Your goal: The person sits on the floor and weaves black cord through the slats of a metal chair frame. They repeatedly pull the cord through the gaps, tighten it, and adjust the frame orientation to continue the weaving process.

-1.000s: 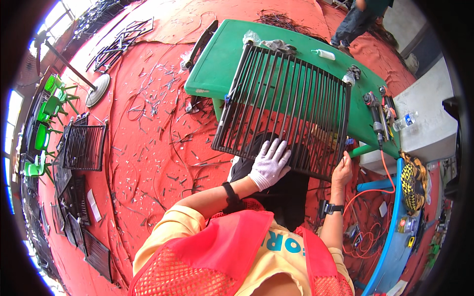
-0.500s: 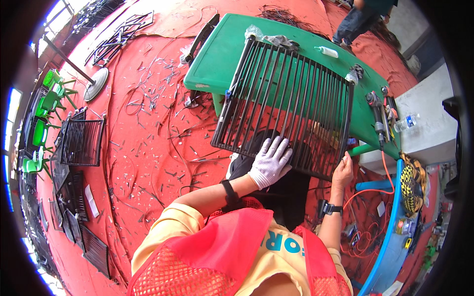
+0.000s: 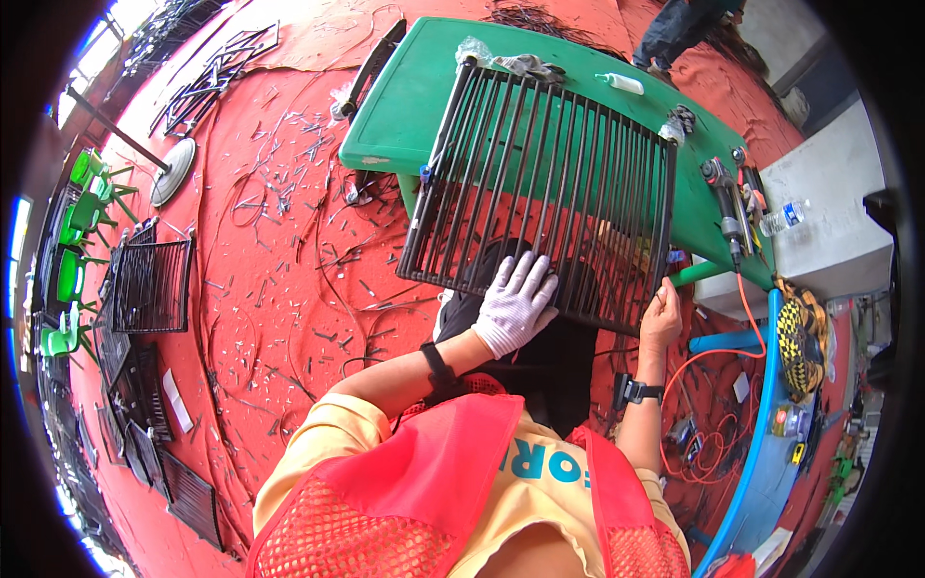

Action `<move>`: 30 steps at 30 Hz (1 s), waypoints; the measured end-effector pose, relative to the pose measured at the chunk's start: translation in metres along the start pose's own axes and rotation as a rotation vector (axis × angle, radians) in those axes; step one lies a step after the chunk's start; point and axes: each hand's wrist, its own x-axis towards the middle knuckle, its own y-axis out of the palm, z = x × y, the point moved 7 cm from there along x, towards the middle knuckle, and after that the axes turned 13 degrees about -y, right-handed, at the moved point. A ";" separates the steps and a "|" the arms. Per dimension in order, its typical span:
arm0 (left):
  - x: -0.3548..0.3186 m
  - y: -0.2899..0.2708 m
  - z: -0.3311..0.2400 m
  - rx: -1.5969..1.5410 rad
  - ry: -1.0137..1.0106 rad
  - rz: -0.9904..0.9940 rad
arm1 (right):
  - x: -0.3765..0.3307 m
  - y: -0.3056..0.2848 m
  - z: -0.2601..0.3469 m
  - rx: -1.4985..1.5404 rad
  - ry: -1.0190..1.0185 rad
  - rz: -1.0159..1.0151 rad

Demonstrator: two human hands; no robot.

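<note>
Flat under the splayed gloved left hand [image 3: 517, 303], black barred metal grille [image 3: 549, 183], right hand [image 3: 661, 318] gripping its corner.

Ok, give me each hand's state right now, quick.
Left hand: gloved, open, fingers spread flat on the black metal grate.
Right hand: bare, closed around the grate's near right corner.

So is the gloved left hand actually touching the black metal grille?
Touching. The head view shows the left hand lying flat, fingers spread, on the bars near the lower edge of the black metal grille, no gap visible.
</note>
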 end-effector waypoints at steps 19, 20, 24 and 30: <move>0.001 -0.003 -0.001 0.030 0.025 0.002 | -0.003 0.001 -0.002 0.014 -0.021 -0.058; 0.001 -0.003 -0.001 0.030 0.024 0.004 | -0.002 0.001 -0.002 0.022 -0.014 -0.058; 0.001 -0.003 -0.001 0.029 0.027 0.000 | -0.002 -0.001 0.000 0.011 -0.015 -0.073; 0.001 -0.006 -0.003 0.014 0.033 0.010 | -0.003 -0.002 0.003 0.051 -0.002 -0.060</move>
